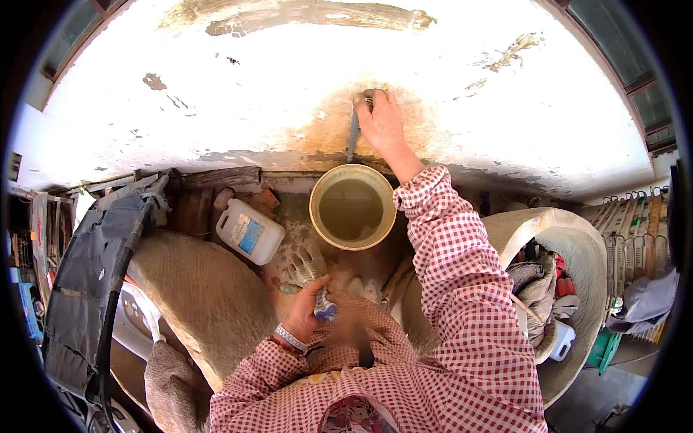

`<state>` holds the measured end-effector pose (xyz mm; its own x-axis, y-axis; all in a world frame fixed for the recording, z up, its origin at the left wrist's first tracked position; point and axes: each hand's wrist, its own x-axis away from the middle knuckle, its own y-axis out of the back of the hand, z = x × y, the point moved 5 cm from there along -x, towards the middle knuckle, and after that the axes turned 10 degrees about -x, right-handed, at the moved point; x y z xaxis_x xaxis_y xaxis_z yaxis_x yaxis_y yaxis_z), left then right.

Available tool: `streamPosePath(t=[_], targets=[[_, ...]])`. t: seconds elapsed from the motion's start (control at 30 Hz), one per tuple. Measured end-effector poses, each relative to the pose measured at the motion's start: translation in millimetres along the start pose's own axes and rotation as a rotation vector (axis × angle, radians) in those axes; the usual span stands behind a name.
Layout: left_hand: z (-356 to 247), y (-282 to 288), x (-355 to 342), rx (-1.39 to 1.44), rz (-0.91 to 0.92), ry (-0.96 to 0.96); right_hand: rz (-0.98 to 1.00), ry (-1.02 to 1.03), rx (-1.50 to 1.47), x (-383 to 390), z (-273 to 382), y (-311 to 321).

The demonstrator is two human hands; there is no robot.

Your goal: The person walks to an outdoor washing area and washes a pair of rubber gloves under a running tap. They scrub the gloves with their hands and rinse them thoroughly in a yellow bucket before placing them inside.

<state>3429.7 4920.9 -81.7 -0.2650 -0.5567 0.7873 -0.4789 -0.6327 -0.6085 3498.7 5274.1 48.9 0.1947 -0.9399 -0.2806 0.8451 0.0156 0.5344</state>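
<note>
My right hand (382, 124) reaches up to the white wall, its fingers closed round a tap (369, 102) that they mostly cover. A grey pipe (352, 141) runs down from there toward a round pale bucket (315, 209) of murky water. Low in front of my body, my left hand (303, 314) is closed on what looks like a dirty grey work glove (309, 268). The glove's fingers point away from me, and a blue and white part shows beside my thumb. A watch circles my left wrist.
Left of the bucket stands a white plastic jug (250, 231) with a blue label. Large rough stone-like vessels flank me; the right one (588, 252) holds cloths and bottles. A torn black sheet on a frame (90, 281) rises at the left. Hangers (635, 245) line the right.
</note>
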Motion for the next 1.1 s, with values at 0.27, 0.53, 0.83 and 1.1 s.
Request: streamPosePath(t=[0.27,0.53,0.83,1.1], targets=[[-71.5,-8.9,-15.0,0.088,-0.133,0.002,-0.143,0.277,0.139,-13.1,-8.6,-24.0],[-78.7,-16.6,-52.3,-0.085,-0.147,0.044,-0.206,0.343,-0.007,-14.2,-12.7,-37.8],[-40.0,-57.5,-74.3,-0.138,-0.169,0.092,0.033,0.391,-0.169,-16.9,-24.4,-27.7],[-37.5,-84.4,-76.0,-0.142,-0.142,0.029,0.137,0.347,-0.234,-15.4,-25.9,-23.2]])
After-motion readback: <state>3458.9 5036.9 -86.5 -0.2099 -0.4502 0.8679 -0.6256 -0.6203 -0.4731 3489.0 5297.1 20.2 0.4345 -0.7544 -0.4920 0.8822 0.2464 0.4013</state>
